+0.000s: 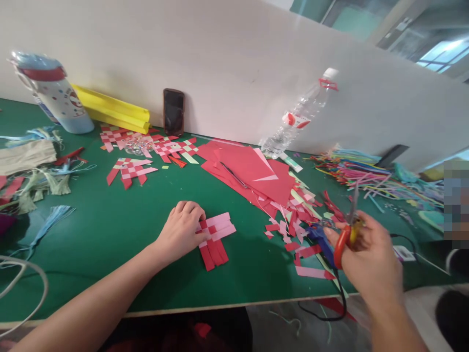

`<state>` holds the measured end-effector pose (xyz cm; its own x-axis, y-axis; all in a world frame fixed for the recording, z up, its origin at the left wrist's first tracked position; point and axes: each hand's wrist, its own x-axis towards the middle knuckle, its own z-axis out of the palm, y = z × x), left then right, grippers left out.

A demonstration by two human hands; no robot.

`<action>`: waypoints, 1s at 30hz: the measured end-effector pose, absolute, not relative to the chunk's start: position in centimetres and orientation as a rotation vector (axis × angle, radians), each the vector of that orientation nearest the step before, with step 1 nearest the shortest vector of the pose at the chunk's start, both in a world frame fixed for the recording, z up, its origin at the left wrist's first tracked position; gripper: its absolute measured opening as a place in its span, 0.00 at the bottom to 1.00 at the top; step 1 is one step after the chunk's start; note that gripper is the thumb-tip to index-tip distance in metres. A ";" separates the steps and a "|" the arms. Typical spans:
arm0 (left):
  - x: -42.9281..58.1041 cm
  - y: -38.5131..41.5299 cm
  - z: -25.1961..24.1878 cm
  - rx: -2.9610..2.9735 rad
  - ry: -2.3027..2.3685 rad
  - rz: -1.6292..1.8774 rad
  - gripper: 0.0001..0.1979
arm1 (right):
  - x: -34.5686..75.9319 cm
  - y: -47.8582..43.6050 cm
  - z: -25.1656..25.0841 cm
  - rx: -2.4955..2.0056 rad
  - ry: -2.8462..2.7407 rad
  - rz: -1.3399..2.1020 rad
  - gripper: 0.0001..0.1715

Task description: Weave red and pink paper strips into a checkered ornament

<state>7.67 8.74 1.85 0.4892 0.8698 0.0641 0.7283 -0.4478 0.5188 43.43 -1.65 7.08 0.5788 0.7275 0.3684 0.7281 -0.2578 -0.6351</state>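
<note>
My left hand (185, 222) is closed over the left edge of a woven paper piece (214, 237), which lies flat on the green table (164, 283). Its red and pink strips cross in a small checkered patch, with loose ends to the right and toward me. Over at the right, my right hand (370, 252) grips scissors (344, 242) with red and yellow handles, blades pointing up. Just left of the scissors lies a blue tool (321, 242) with a black cord, partly hidden, perhaps a glue gun. Cut paper scraps (293, 222) are strewn beside it.
Red paper sheets (238, 166) lie at the back middle with a dark pen-like tool (233, 175) on top. Along the wall stand a flask (69, 98), a phone (173, 112) and a tilted plastic bottle (300, 117). Colourful strands (359, 171) lie right, tassels (51, 222) left.
</note>
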 end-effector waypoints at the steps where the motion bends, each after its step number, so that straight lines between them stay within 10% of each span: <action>1: 7.7 8.8 2.0 2.281 1.322 0.456 0.08 | 42.5 -1.1 7.5 -1.915 -1.155 0.103 0.49; 23: 6.9 9.7 4.0 0.888 0.811 0.821 0.15 | 32.0 5.1 7.2 -2.041 -2.196 0.238 0.12; 30: 7.2 9.4 3.3 1.075 0.911 0.835 0.16 | 29.7 9.4 7.3 -1.416 -1.738 0.536 0.22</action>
